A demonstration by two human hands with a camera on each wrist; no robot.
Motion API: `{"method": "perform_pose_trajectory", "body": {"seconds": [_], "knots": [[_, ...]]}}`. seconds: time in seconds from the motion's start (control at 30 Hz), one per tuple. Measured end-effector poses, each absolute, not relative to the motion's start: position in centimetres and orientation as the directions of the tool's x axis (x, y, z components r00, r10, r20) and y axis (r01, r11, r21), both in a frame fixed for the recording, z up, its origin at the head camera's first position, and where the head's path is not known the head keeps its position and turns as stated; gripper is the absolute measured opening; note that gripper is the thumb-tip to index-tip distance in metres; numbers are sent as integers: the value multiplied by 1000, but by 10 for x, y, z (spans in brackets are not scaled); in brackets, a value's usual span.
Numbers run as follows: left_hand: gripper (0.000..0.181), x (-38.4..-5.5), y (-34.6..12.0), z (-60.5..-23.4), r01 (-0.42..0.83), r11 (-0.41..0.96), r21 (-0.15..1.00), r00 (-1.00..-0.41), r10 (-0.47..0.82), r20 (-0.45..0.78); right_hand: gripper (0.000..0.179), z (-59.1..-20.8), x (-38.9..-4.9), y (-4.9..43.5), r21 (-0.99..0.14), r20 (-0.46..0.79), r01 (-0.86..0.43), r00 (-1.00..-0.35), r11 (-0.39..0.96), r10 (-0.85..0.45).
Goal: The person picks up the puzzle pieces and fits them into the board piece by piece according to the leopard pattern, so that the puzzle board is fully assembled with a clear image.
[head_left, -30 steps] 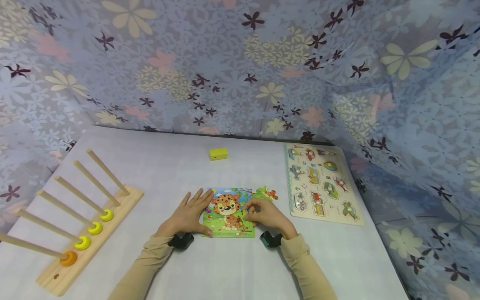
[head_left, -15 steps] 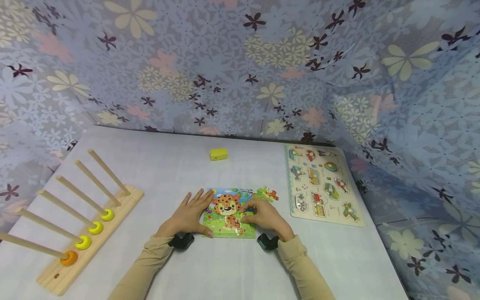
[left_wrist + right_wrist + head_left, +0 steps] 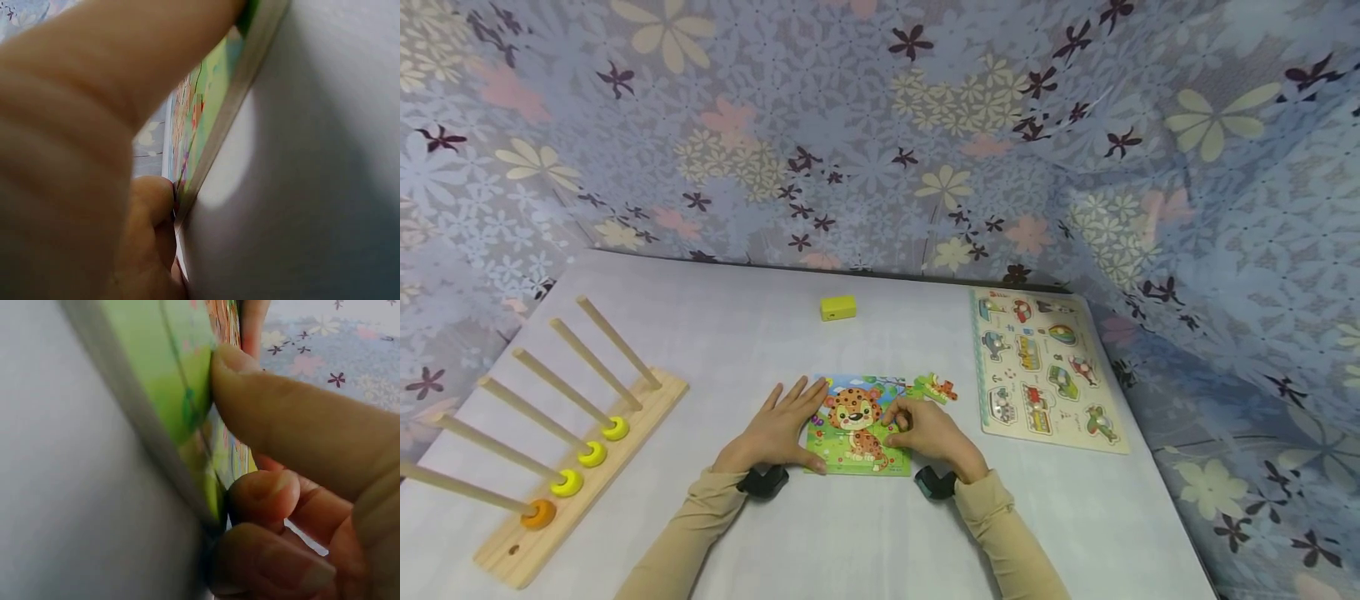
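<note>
A leopard jigsaw puzzle [image 3: 850, 458] lies on the white table, with a spotted cub on green grass. My left hand [image 3: 780, 425] rests at its left side, fingers spread and the thumb at the lower left corner. On the right side of the picture, my right hand [image 3: 928, 429] has curled fingers and pinches a green puzzle piece [image 3: 194, 406] down at the board's surface. The thumb touches the puzzle face in the right wrist view; the fingers partly hide the piece. Loose puzzle pieces [image 3: 934, 387], green and orange, lie just beyond the right hand.
A wooden peg stand [image 3: 655, 397] with yellow and orange beads stands on the left. Toward the back sits a yellow block [image 3: 838, 308]. A vehicle picture board [image 3: 1000, 375] lies at the right. Floral cloth [image 3: 865, 167] hangs behind the table.
My right hand has moved slightly left with the green puzzle piece and lowered it into the right part of the picture. The left hand has stayed in place.
</note>
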State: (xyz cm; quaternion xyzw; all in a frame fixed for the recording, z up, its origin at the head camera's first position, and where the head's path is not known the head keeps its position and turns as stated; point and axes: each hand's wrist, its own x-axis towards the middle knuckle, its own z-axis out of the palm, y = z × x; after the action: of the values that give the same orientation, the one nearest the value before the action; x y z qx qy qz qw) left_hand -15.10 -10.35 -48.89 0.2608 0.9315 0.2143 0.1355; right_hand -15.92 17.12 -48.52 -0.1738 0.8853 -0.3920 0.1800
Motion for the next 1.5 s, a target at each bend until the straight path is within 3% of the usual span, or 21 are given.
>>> {"method": "perform_pose_trajectory", "body": {"seconds": [0.13, 0.3, 0.37, 0.47, 0.53, 0.6, 0.73, 0.9, 1.27, 1.5], "knots": [[122, -151, -104, -488, 423, 776, 467, -829, 540, -145, 24, -489, -163, 175, -785, -183, -154, -867, 600, -463], [122, -151, -103, -488, 422, 777, 467, -830, 539, -147, 31, -501, -173, 188, -922, -142, -53, -875, 383, -463], [122, -151, -103, -488, 422, 780, 462, -830, 538, -149, 29, -505, -176, 193, -960, -98, -13, -922, 281, -375], [122, -152, -103, -488, 421, 781, 461, -830, 537, -151, 21, -510, -179, 197, -980, 2, -26, -993, 197, -120], [122, -152, -103, -489, 420, 779, 465, -829, 538, -152, 17, -513, -180, 199, -972, 77, -64, -996, 228, 48], [122, -152, -103, -489, 419, 777, 469, -829, 538, -152, 19, -515, -180, 200, -947, 144, -99, -982, 306, 126], [123, -152, -104, -490, 418, 780, 465, -830, 536, -154, 44, -518, -182, 203, -857, 193, -125, -977, 500, 86], [123, -153, -103, -492, 423, 785, 454, -828, 538, -158, 63, -517, -183, 204, -788, 168, -110, -985, 605, 40], [123, -153, -104, -493, 428, 778, 460, -827, 542, -149, 60, -517, -182, 207, -819, 193, -144, -981, 556, 30], [123, -153, -104, -494, 425, 780, 459, -830, 538, -147, 60, -513, -181, 206, -888, 129, -77, -988, 454, 85]]}}
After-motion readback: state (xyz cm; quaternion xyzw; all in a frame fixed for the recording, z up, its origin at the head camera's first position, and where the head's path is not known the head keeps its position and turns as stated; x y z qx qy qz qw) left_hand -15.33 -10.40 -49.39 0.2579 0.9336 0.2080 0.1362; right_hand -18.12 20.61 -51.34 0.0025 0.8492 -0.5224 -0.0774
